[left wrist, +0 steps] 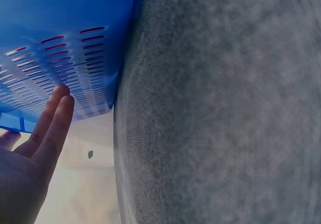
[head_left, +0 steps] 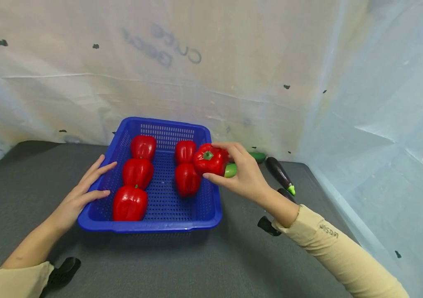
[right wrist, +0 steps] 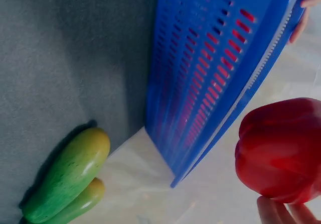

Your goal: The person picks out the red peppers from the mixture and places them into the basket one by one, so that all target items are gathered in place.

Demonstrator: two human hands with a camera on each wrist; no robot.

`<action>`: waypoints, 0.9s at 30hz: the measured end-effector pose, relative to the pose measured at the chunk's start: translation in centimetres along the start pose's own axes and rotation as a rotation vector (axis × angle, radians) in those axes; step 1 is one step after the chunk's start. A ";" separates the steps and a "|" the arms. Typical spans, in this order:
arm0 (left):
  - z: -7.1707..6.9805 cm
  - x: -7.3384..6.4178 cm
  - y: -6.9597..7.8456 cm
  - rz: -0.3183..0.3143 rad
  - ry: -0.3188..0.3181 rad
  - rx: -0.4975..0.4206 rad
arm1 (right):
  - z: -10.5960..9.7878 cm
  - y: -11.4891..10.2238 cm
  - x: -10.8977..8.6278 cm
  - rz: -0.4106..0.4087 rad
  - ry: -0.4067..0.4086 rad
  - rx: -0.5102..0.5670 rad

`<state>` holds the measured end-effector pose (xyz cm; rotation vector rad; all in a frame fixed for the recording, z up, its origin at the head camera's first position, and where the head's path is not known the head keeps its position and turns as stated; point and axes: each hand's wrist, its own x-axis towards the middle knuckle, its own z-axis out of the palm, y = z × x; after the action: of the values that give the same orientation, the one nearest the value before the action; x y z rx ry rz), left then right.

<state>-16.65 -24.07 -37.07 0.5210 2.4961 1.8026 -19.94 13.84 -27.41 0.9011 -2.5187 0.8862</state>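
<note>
A red bell pepper with a green stem is held between the thumb and fingers of my right hand, over the right rim of a blue plastic basket. In the right wrist view the held pepper is above the rim level. My left hand rests at the basket's left side with straight, spread fingers, some over the rim and two along the slotted outer wall. Inside, three red peppers form a left row and two more lie at the right.
Right of the basket, a dark eggplant with a green end lies on the grey table. Green cucumber-like vegetables lie nearby, partly behind my right hand in the head view. Plastic sheeting hangs behind and at the right.
</note>
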 end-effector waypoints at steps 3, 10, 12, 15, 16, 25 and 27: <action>0.0 0.0 0.0 -0.004 0.000 -0.001 | 0.2 -0.5 0.2 0.035 -0.046 0.007; 0.0 0.0 0.0 -0.010 0.000 0.018 | 0.6 -1.8 0.8 0.141 -0.181 0.039; 0.0 0.0 0.0 -0.007 0.000 0.020 | 0.8 -2.2 1.0 0.167 -0.209 0.041; 0.0 0.0 0.0 0.000 -0.001 0.018 | 1.0 -2.8 1.4 0.203 -0.255 0.020; 0.0 0.0 0.0 0.001 -0.001 0.015 | 1.1 -3.0 1.6 0.215 -0.274 0.009; 0.0 -0.1 0.1 -0.001 -0.001 0.003 | 1.8 -4.0 2.7 0.349 -0.422 -0.039; 0.0 -0.1 0.1 -0.001 -0.002 0.003 | 2.1 -4.2 2.8 0.369 -0.454 -0.058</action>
<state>-16.56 -24.06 -36.96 0.5213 2.4979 1.7974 -19.45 8.67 -25.79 0.6896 -3.1583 0.7698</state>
